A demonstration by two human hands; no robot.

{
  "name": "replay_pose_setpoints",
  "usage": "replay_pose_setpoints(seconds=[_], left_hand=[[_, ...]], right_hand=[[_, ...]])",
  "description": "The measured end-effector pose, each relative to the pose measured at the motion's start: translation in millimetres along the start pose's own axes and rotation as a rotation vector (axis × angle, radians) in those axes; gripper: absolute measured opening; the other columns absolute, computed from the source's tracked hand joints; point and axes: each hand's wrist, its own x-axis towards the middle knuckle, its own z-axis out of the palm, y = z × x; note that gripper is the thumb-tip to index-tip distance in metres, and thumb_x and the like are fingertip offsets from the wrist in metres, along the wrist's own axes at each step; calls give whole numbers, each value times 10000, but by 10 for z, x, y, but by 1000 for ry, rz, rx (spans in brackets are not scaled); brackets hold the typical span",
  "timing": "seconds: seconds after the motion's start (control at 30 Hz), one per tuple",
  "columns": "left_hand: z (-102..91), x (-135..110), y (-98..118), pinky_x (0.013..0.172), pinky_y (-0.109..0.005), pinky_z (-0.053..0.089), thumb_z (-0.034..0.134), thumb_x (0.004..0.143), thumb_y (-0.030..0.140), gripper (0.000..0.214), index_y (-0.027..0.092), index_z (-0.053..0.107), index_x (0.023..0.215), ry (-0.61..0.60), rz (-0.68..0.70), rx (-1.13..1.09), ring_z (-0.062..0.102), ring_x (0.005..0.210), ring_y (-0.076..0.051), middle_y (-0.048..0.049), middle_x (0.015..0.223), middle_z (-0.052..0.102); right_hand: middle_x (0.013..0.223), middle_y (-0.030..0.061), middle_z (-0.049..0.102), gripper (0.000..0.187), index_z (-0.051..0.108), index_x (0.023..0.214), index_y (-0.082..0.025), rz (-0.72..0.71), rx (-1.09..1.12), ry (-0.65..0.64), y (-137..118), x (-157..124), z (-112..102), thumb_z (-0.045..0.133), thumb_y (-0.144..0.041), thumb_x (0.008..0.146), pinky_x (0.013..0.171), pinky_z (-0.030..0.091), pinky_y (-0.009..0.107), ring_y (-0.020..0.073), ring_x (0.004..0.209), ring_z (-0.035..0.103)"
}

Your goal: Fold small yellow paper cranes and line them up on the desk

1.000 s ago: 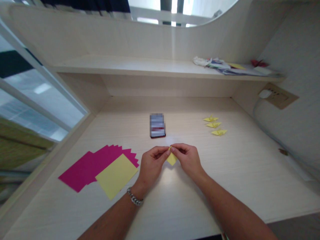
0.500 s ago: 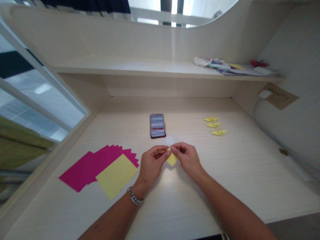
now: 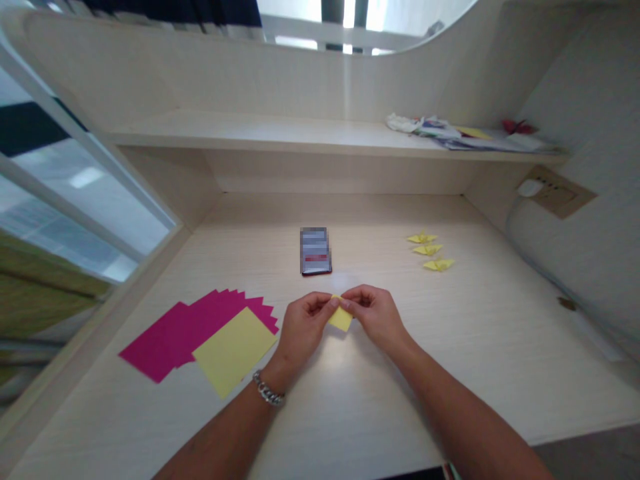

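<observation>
Between my two hands, over the desk, is a small folded yellow paper [image 3: 341, 320]. My left hand [image 3: 306, 331] pinches its upper left edge with thumb and fingers. On the other side, my right hand [image 3: 377, 316] pinches the top right edge, and the fingertips of both hands nearly meet. The lower part of the paper hangs free, and its upper part is covered by my thumbs. Left of my hands lies a flat yellow sheet [image 3: 234, 353], overlapping a fan of magenta sheets [image 3: 173, 340]. Three small folded yellow paper cranes [image 3: 427, 251] sit in a row at the right.
A phone [image 3: 315, 252] lies beyond my hands. Papers [image 3: 450, 133] and a red folded thing [image 3: 520, 127] rest on the shelf [image 3: 275, 137]. A charger cable [image 3: 520, 250] runs from the wall socket [image 3: 563, 193]. A dark object [image 3: 420, 474] shows at the bottom edge.
The small folded yellow paper has turned a little between my fingers, and its lower corner has shifted to a flatter edge. Both hands stay in nearly the same place.
</observation>
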Motion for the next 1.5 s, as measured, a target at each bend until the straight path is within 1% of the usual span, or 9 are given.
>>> replay_pose_setpoints(seconds=[0.33, 0.47, 0.57, 0.67, 0.83, 1.07, 1.23, 1.4, 1.5], left_hand=[[6, -8, 41, 560, -242, 480, 704, 722, 322, 169, 160, 701, 770, -2, -67, -71, 627, 615, -155, -43, 713, 711], [7, 0, 66, 546, -242, 488, 715, 708, 324, 186, 152, 693, 775, 75, -68, -78, 636, 606, -159, -45, 689, 711], [2, 8, 73, 543, -240, 493, 709, 712, 331, 204, 142, 682, 786, 124, -81, -83, 641, 607, -155, -45, 697, 711], [1, 9, 70, 544, -231, 491, 710, 712, 330, 211, 137, 676, 790, 141, -84, -78, 641, 612, -149, -43, 707, 712], [14, -7, 67, 551, -233, 490, 703, 719, 339, 223, 135, 674, 805, 135, -70, -85, 647, 624, -153, -45, 717, 716], [-7, 13, 78, 578, -235, 487, 720, 694, 346, 246, 125, 680, 794, 239, -54, -19, 636, 630, -147, -49, 724, 717], [-4, 15, 63, 577, -242, 487, 711, 701, 373, 283, 118, 680, 820, 228, -57, -26, 637, 634, -151, -64, 759, 722], [-13, 12, 43, 575, -245, 493, 713, 697, 384, 301, 117, 680, 831, 224, -59, -40, 641, 630, -154, -63, 747, 721], [-13, 14, 28, 576, -244, 499, 717, 695, 383, 301, 119, 681, 834, 204, -72, -64, 643, 633, -153, -62, 751, 721]], right_hand=[[603, 7, 646, 227, 657, 762, -155, 27, 88, 50, -38, 9, -8, 758, -301, 620, 543, 466, 255, 122, 538, 569], [622, 4, 651, 338, 643, 866, -156, 111, 202, 77, -63, 10, 16, 751, -371, 628, 569, 492, 270, 132, 566, 592], [695, 30, 662, 337, 649, 841, -142, 185, 219, 14, -50, 15, 34, 710, -427, 672, 573, 489, 263, 137, 615, 608], [622, 17, 630, 297, 646, 727, -131, 153, 155, -28, -29, 16, 40, 717, -414, 671, 558, 462, 248, 113, 553, 564], [528, -11, 578, 269, 639, 694, -141, 65, 38, 51, -36, 8, 43, 704, -402, 693, 511, 409, 231, 104, 502, 515], [592, 20, 627, 339, 617, 699, -141, 227, 128, -117, 26, -4, 101, 712, -464, 664, 531, 443, 244, 118, 523, 567], [566, 22, 629, 312, 599, 666, -146, 183, 95, -78, 51, -7, 104, 711, -437, 677, 501, 412, 234, 108, 483, 541], [618, 35, 646, 301, 619, 678, -138, 175, 75, -184, 47, -27, 114, 664, -431, 732, 532, 424, 236, 102, 511, 537], [600, 30, 634, 271, 609, 657, -138, 169, 24, -183, 51, -32, 108, 650, -390, 750, 505, 402, 226, 96, 487, 517]])
